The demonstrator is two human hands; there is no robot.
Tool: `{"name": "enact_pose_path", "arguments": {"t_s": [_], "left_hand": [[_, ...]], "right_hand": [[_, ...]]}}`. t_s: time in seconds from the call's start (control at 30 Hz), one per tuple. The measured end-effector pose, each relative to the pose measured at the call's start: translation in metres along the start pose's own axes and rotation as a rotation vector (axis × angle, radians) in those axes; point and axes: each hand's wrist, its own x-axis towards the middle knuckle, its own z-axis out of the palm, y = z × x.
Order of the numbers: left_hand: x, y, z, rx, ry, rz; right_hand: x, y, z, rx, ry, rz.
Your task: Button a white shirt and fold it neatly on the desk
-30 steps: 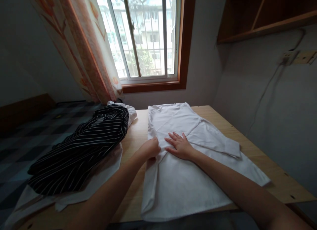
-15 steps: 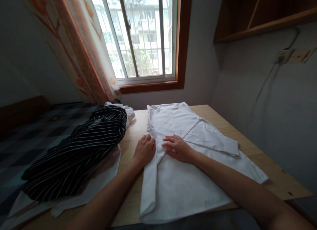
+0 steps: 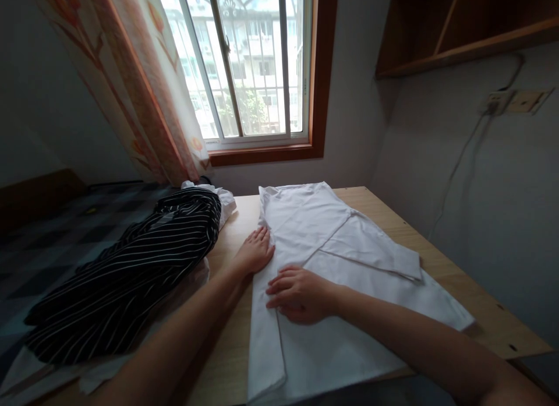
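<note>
A white long-sleeved shirt (image 3: 340, 330) lies spread on the wooden table (image 3: 441, 260), with one sleeve (image 3: 379, 257) laid diagonally across its body. Along its left side runs a folded-over strip of cloth. My left hand (image 3: 257, 250) rests flat on that left edge, fingers stretched forward. Nearer to me, my right hand (image 3: 303, 292) presses on the folded strip, its fingers slightly bent and apart. Neither hand grips the cloth.
Left of the shirt lies a black garment with white stripes (image 3: 131, 266), over white cloth (image 3: 209, 272). A checkered bed (image 3: 39, 249) adjoins the table's left side. Beyond the table are a window (image 3: 253, 62) and a curtain (image 3: 144, 91); a shelf (image 3: 471, 42) hangs at right.
My right hand has moved toward me and slightly left onto the folded strip. My left hand has shifted slightly away from me, and its fingers have straightened. The strip lies flatter.
</note>
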Motion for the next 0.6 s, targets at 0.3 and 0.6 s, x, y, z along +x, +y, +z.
{"name": "enact_pose_path", "arguments": {"t_s": [0.3, 0.6], "left_hand": [[0.068, -0.011, 0.013, -0.019, 0.027, -0.089], [0.121, -0.025, 0.020, -0.037, 0.249, -0.275]], "right_hand": [[-0.001, 0.005, 0.005, 0.042, 0.002, 0.016], [0.000, 0.006, 0.010, 0.083, 0.013, 0.039]]}}
